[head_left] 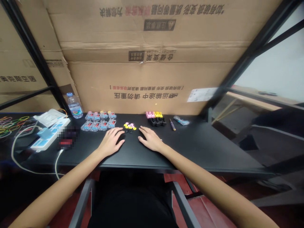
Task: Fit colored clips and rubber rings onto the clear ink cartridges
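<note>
And here we are at the black tabletop [199,152], where both hands lie palm down, framing a little cluster of small round pieces [130,127] in pink, yellow and black. The left hand [110,141] has its fingers fanned wide, grip empty, the foremost fingertips just beside the cluster; whether they actually touch it, I cannot tell. Across the gap, the right hand [150,139] mirrors it, its grip spread too and holding nothing, fingertips near the cluster's other edge. So the step in hand looks like a poised pause, pieces gathered between the hands and none lifted. Look beyond the left hand: clear plastic parts [94,125] stand in two tidy rows. Beyond the right: pink parts [149,114] and yellow parts [158,114] side by side, black parts [156,121] lined up in front, then a screwdriver [172,124] and a lone clear part [181,120] farther out. As I judge it, any next move on that cluster calls for finesse: thumb and forefinger narrowing to a light pinch, one piece singled out, its small, crowded neighbours left undisturbed.
</note>
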Available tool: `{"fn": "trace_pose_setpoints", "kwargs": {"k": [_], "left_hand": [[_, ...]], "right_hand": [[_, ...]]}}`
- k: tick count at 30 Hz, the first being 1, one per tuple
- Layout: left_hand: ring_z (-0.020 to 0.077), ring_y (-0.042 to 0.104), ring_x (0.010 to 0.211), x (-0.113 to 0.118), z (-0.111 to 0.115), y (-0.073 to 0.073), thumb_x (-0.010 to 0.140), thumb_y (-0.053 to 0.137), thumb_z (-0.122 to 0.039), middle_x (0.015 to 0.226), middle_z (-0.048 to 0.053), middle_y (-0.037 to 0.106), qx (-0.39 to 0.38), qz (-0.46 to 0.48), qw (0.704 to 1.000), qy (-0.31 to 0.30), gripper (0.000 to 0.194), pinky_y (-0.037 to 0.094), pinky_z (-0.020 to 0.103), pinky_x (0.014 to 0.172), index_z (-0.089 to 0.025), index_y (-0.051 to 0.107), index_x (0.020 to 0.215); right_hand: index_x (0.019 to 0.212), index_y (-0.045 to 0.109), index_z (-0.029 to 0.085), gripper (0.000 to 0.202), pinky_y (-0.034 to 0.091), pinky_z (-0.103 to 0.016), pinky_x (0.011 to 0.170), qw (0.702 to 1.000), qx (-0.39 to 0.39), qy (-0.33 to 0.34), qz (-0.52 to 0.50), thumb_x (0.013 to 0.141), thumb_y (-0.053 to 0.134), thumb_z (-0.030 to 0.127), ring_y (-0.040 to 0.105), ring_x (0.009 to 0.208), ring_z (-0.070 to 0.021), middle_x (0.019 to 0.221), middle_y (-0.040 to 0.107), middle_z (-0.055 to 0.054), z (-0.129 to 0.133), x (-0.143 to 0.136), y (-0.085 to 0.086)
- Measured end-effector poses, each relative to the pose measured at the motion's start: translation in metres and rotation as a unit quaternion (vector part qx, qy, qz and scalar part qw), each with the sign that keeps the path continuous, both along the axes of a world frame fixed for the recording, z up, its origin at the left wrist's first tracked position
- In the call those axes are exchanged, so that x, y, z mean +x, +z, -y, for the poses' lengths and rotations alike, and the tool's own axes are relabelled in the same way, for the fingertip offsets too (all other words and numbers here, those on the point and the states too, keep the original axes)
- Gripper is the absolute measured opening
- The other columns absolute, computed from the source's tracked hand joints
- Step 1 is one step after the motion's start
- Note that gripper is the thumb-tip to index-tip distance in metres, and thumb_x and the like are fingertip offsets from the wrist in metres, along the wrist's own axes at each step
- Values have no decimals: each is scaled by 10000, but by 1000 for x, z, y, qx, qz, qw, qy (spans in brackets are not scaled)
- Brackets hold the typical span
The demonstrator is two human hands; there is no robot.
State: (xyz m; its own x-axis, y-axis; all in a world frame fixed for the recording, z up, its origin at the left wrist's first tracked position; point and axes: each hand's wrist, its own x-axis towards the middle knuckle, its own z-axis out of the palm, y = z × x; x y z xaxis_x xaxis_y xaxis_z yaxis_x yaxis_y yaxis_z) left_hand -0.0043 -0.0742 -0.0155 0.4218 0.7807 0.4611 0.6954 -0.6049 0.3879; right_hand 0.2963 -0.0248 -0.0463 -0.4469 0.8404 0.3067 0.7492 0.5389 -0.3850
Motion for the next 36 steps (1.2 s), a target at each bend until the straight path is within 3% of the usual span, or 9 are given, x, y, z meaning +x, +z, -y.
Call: {"fn": "trace_pose_setpoints", "kwargs": {"k": [3,7,13,16,19,23,28,36], "left_hand": [[393,475,1488,0,-4,-5,1048,567,-444,1512,132,626,-9,-29,1000,4,417,327,613,1261,-264,663,1411],[426,338,1595,1,-14,-4,1034,567,-405,1637,151,520,35,-45,998,-24,527,187,647,1327,-250,576,1537],[446,314,1604,4,-55,9,1001,586,-369,1639,179,518,71,-80,994,-14,584,162,671,1322,-201,561,1560],[437,397,1550,7,-77,19,924,678,-380,1586,173,574,74,-92,992,-49,609,176,641,1324,-198,617,1501],[405,537,1421,8,-90,28,902,688,-382,1469,155,664,67,-83,992,-65,549,288,602,1281,-215,677,1425],[381,580,1350,-2,-89,33,963,599,-343,1398,146,702,62,-55,995,-46,447,311,604,1249,-225,699,1382],[315,665,1199,-16,-82,26,1005,549,-328,1217,78,784,39,-32,998,-46,308,385,557,1189,-266,761,1220],[247,717,1031,-3,-81,17,1003,613,-356,1042,19,824,8,-24,994,-109,211,436,497,1108,-294,814,1023]], "right_hand": [[1547,598,217,591,365,-619,1283,1000,3,17,9,1041,542,518,462,1547,-402,1655,521,-171,-5,3,-1],[1559,580,206,612,344,-616,1296,999,16,28,11,1042,542,533,364,1603,-401,1710,437,-172,-19,1,0],[1578,551,173,663,356,-625,1286,999,26,32,12,1016,590,522,362,1598,-409,1688,450,-201,-52,-17,6],[1540,597,154,649,378,-633,1264,999,23,43,21,999,620,512,431,1552,-414,1638,514,-220,-60,-23,9],[1525,619,179,629,396,-622,1250,998,20,58,28,996,633,518,491,1512,-399,1609,557,-203,-61,-24,11],[1528,619,168,630,393,-612,1252,997,16,70,25,1005,623,519,502,1508,-398,1610,557,-209,-59,-22,12],[1511,634,189,595,401,-614,1243,997,18,81,-2,1000,632,493,523,1488,-400,1585,584,-196,-57,-21,14],[1296,756,249,344,513,-536,1138,991,47,89,-86,1011,574,309,688,1228,-305,1287,762,-117,-51,-23,18]]}}
